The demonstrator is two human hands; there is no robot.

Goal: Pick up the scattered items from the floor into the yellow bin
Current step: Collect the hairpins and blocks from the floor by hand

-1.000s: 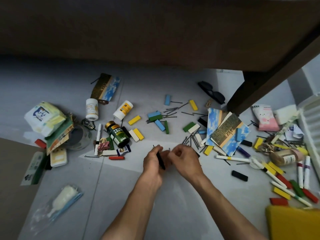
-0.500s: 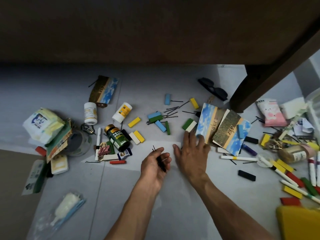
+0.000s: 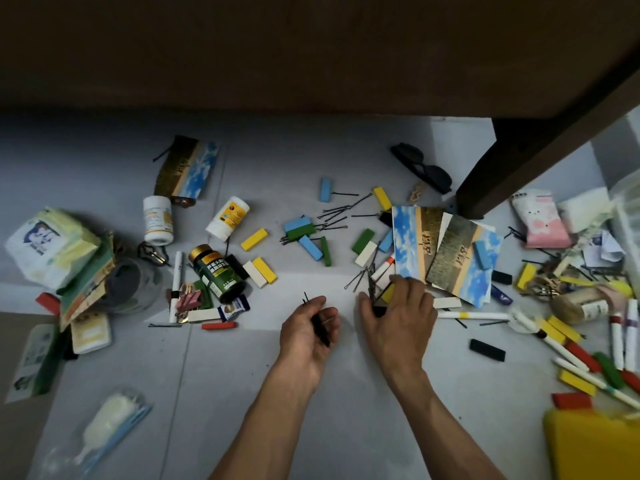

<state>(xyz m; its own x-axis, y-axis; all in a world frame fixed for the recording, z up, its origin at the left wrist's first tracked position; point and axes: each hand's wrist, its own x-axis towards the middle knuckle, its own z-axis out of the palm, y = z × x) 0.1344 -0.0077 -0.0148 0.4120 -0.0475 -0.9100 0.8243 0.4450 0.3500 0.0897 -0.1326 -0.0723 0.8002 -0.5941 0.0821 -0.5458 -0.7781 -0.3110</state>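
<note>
Head view: yellow bin, contents hidden

Grey tiled floor, strewn. Left hand: curled around a bundle of thin black hairpins. Right hand: palm down, fingertips at more black pins, apparently pinching them, beside blue-and-gold printed cards. Dark green supplement bottle lying left. Yellow plastic bin: lower right corner

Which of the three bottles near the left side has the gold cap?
The dark green bottle, lying nearest the left hand; the other two bottles are white with yellow labels.
</note>
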